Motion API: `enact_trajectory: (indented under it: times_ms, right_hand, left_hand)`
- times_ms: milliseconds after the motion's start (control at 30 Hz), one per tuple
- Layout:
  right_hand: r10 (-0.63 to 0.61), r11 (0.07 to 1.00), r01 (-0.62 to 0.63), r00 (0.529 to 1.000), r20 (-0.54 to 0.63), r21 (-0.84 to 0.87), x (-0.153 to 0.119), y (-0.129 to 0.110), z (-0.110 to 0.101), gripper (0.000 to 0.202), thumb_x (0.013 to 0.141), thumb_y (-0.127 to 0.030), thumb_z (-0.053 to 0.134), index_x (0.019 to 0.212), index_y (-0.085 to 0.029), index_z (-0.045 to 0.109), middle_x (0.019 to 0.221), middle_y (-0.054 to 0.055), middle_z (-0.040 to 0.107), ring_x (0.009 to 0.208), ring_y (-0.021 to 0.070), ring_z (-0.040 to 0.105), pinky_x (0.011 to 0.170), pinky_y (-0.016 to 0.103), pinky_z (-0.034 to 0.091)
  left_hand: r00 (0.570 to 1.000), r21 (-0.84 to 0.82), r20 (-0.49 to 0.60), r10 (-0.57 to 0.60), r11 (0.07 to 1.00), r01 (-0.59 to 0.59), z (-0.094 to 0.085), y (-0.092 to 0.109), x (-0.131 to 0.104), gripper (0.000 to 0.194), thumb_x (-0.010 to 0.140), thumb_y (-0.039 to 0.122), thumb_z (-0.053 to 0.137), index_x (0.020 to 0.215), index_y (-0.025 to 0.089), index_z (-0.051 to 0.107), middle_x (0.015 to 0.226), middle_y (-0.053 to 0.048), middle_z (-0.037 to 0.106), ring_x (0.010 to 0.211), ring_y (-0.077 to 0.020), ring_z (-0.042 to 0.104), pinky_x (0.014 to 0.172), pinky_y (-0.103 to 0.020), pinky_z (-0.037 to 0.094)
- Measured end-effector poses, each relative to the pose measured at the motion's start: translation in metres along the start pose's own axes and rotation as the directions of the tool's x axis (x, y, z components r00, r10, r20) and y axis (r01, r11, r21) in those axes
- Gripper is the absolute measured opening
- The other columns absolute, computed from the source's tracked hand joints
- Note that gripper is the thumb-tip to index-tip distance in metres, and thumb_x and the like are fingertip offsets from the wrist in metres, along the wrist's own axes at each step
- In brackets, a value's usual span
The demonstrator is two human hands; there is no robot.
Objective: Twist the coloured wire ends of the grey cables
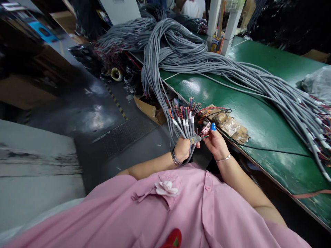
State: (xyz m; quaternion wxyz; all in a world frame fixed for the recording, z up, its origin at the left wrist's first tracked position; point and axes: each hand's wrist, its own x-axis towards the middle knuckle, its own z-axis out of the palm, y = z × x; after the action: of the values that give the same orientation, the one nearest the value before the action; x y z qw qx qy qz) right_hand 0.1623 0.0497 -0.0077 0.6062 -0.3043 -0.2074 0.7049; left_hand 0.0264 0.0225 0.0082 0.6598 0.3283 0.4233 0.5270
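Note:
My left hand (182, 148) is closed around a bundle of grey cables (190, 128) in front of my body. Their upper ends have white wrapping, and many thin coloured wires (184, 112) fan out above it. One cable end (196, 139) lies crosswise over the fist, its thin red and green wires pointing right. My right hand (216, 142), with a blue cover (213, 126) on one fingertip, is beside those wires with its fingers drawn together. A small pinkish-white piece (206, 128) shows at its fingertips; I cannot tell what it is.
A green-topped table (258, 127) runs along my right, with a long pile of grey cables (219, 65) across it. By its near edge lies a taped cardboard piece (229, 124) with wires. A cardboard box (151, 110) stands on the floor; a grey-white cabinet (38, 162) is at left.

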Motion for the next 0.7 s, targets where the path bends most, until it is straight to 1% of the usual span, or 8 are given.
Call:
enact_trajectory:
  times_ms: [100, 167, 333, 400, 467, 533, 600, 700]
  right_hand:
    - [0.002, 1.000, -0.001, 1.000, -0.021, 0.012, 0.001, 0.003, 0.001, 0.027, 0.072, -0.045, 0.075, 0.074, -0.019, 0.066, 0.069, -0.002, 0.062, 0.062, 0.0091, 0.053, 0.059, 0.022, 0.048]
    - [0.026, 1.000, -0.025, 0.999, -0.026, 0.017, -0.001, 0.004, 0.000, 0.030, 0.072, -0.048, 0.074, 0.077, -0.020, 0.066, 0.072, -0.002, 0.064, 0.063, 0.0096, 0.055, 0.060, 0.022, 0.048]
    - [0.087, 0.996, -0.087, 0.996, 0.010, 0.013, -0.006, 0.003, -0.001, 0.045, 0.074, -0.066, 0.061, 0.081, -0.022, 0.065, 0.082, 0.000, 0.068, 0.061, 0.0097, 0.055, 0.060, 0.024, 0.049]
    - [0.111, 0.994, -0.111, 0.993, 0.032, -0.003, -0.007, 0.000, -0.001, 0.048, 0.075, -0.069, 0.057, 0.082, -0.022, 0.065, 0.084, 0.001, 0.068, 0.062, 0.0103, 0.057, 0.060, 0.024, 0.049]
    - [0.111, 0.994, -0.110, 0.994, 0.022, -0.023, -0.009, -0.002, 0.000, 0.042, 0.076, -0.063, 0.061, 0.083, -0.022, 0.065, 0.084, 0.000, 0.069, 0.064, 0.0104, 0.058, 0.060, 0.023, 0.050]
    - [0.083, 0.996, -0.083, 0.997, -0.011, -0.039, -0.010, -0.003, 0.001, 0.032, 0.077, -0.052, 0.067, 0.085, -0.021, 0.066, 0.082, 0.000, 0.068, 0.064, 0.0097, 0.058, 0.060, 0.022, 0.050]
    - [0.056, 0.997, -0.058, 0.998, -0.034, -0.049, -0.011, -0.003, 0.000, 0.026, 0.078, -0.045, 0.069, 0.085, -0.020, 0.067, 0.080, -0.001, 0.068, 0.063, 0.0090, 0.058, 0.060, 0.021, 0.050]
    - [0.051, 0.998, -0.052, 0.998, -0.033, -0.026, -0.010, -0.001, -0.003, 0.027, 0.077, -0.047, 0.070, 0.080, -0.020, 0.066, 0.082, 0.000, 0.070, 0.066, 0.0099, 0.061, 0.060, 0.022, 0.051]
  left_hand:
    - [1.000, 0.011, -0.002, 0.003, 1.000, -0.003, 0.001, -0.002, 0.001, 0.015, 0.063, 0.023, 0.072, 0.063, 0.013, 0.061, 0.048, -0.001, 0.059, 0.043, -0.0128, 0.054, 0.048, -0.027, 0.046]
    - [1.000, 0.003, 0.003, 0.011, 1.000, -0.011, 0.000, -0.002, 0.000, 0.015, 0.063, 0.023, 0.071, 0.063, 0.013, 0.061, 0.048, -0.001, 0.059, 0.044, -0.0130, 0.055, 0.049, -0.027, 0.046]
    - [1.000, -0.025, -0.003, 0.003, 1.000, -0.003, -0.005, 0.001, -0.006, 0.015, 0.063, 0.023, 0.072, 0.068, 0.013, 0.062, 0.049, 0.000, 0.060, 0.045, -0.0133, 0.055, 0.050, -0.027, 0.045]
    - [1.000, -0.029, -0.012, 0.011, 1.000, -0.012, -0.007, 0.004, -0.009, 0.016, 0.063, 0.023, 0.072, 0.069, 0.014, 0.061, 0.050, 0.000, 0.060, 0.045, -0.0133, 0.055, 0.050, -0.027, 0.045]
    - [1.000, -0.024, -0.019, 0.021, 0.999, -0.021, -0.008, 0.007, -0.011, 0.015, 0.063, 0.024, 0.072, 0.067, 0.014, 0.061, 0.050, 0.000, 0.060, 0.046, -0.0130, 0.055, 0.050, -0.027, 0.044]
    - [0.999, -0.016, -0.026, 0.022, 1.000, -0.022, -0.008, 0.009, -0.011, 0.015, 0.063, 0.024, 0.072, 0.064, 0.014, 0.061, 0.049, 0.000, 0.059, 0.045, -0.0125, 0.054, 0.051, -0.026, 0.044]
    - [0.999, -0.013, -0.028, 0.021, 1.000, -0.021, -0.006, 0.009, -0.009, 0.016, 0.064, 0.024, 0.072, 0.062, 0.014, 0.061, 0.048, 0.000, 0.058, 0.046, -0.0122, 0.054, 0.052, -0.026, 0.044]
    - [0.999, -0.019, -0.024, 0.025, 0.999, -0.025, -0.004, 0.008, -0.006, 0.015, 0.064, 0.024, 0.072, 0.062, 0.013, 0.061, 0.050, -0.001, 0.059, 0.047, -0.0122, 0.055, 0.053, -0.027, 0.045]
